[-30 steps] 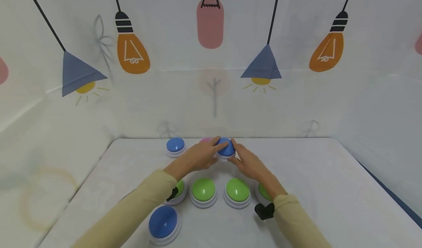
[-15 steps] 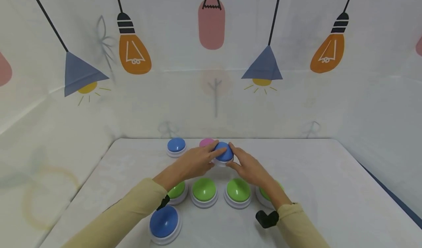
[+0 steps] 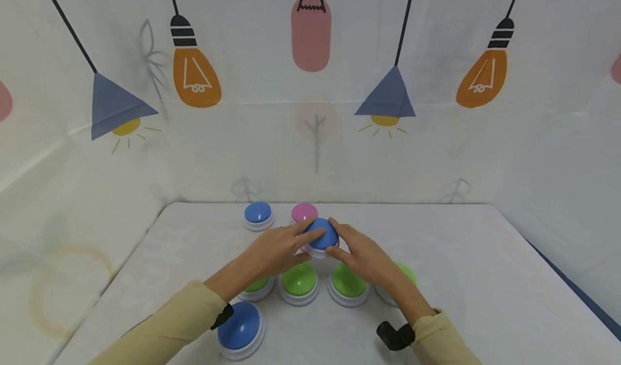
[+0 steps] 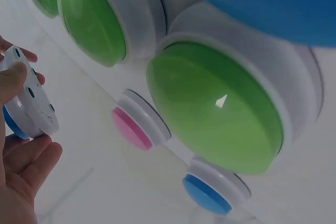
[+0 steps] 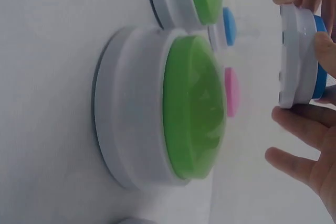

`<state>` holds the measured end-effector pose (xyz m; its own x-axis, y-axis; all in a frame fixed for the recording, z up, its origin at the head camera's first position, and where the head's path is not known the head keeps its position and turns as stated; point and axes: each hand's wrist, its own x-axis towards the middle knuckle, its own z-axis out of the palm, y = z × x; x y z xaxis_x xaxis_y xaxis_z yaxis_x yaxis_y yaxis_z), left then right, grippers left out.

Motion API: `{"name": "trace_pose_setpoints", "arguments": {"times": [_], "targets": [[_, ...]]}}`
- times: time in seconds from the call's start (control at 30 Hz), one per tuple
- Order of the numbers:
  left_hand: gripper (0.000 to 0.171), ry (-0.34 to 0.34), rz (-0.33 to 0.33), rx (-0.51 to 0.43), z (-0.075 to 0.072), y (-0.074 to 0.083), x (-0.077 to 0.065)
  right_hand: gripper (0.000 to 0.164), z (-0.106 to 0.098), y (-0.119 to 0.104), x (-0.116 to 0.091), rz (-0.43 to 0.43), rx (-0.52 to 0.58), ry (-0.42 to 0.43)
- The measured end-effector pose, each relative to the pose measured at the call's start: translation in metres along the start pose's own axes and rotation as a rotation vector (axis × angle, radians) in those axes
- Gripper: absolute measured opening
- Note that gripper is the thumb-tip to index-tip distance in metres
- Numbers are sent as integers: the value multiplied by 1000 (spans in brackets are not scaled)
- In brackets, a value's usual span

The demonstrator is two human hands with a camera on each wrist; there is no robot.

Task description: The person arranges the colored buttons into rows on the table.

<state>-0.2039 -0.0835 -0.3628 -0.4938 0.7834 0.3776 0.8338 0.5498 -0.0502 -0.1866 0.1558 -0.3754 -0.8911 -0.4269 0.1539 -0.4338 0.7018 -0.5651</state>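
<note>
Both hands hold a blue-domed push button (image 3: 324,236) with a white base, lifted above the table. My left hand (image 3: 271,248) grips its left side, with fingers over the dome and the thumb low at the base. On the opposite side my right hand (image 3: 367,254) pinches it between fingers and thumb. In the left wrist view the underside of the push button (image 4: 37,98) shows small dark spots. The right wrist view shows its white base (image 5: 299,59) edge-on, off the surface. Behind it stands a pink push button (image 3: 304,212).
A row of several green push buttons (image 3: 298,280) stands on the white table (image 3: 485,279) just nearer than the hands. One blue push button (image 3: 258,213) is at the back left, another blue push button (image 3: 239,326) at the front left. A patterned cloth wall (image 3: 271,155) rises behind.
Both hands have brought the held blue push button nearer and slightly left, away from the back edge. The pink push button behind it has come into fuller view.
</note>
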Motion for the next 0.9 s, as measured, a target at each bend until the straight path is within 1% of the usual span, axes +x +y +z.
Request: {"name": "trace_pose_setpoints", "arguments": {"times": [0.07,0.2,0.4,0.67,0.77,0.9], "targets": [[67,20,10,10,-1,1,-3,70,0,-3,-1,3,4,1],[66,55,49,62,-2,5,-9,70,1,-8,-4,-5,6,8],[68,107,123,142,-7,13,-20,69,2,-16,-14,-53,-4,9],[64,192,183,207,-8,26,-34,70,11,-23,-30,-104,-20,22],[64,193,192,210,-8,30,-40,70,15,-24,-34,-117,-19,17],[62,173,186,195,-8,36,-48,69,18,-27,-40,-129,-21,1]]}}
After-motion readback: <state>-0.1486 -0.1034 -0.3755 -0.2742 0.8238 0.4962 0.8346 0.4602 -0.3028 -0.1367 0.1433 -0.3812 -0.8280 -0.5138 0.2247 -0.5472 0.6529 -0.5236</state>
